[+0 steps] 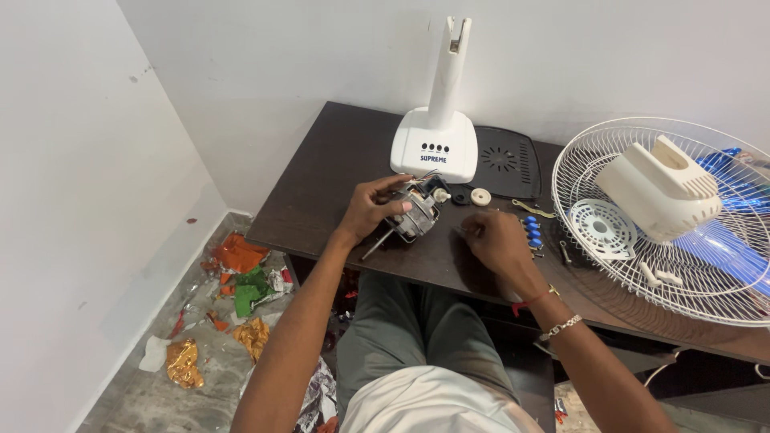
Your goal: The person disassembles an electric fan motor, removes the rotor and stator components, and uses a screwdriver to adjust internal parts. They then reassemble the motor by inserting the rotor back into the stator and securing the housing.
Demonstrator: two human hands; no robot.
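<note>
Looking down at the dark brown wooden desk [337, 160], I see my left hand [370, 207] closed around the small metal fan motor with its bare windings and thin shaft [415, 210], just left of the frame's centre. The fingers wrap its top and near side, tilting it so the shaft points down toward the lower left and rests on the desk; held that way, I judge, the body stays steady and its face is turned up where I can see it.

My right hand [493, 240] lies knuckles-up on the desk just right of the motor, fingers curled under. I cannot tell whether it pinches something small or is merely clenched.

Just beyond that hand, a cluster of small blue push-buttons [532, 232] lies loose, and a small round white knob [480, 196] sits near the motor. Behind the motor, against the wall, stands the white plastic fan base with its upright neck [434, 136], with a black flat bottom plate [505, 160] beside it. In the right of the frame the white wire fan guard [690, 273] lies flat, serving as a tray for the cream plastic motor housing [662, 188]. Crumpled foil scraps in orange, green and gold [233, 297] litter the floor at lower left.
</note>
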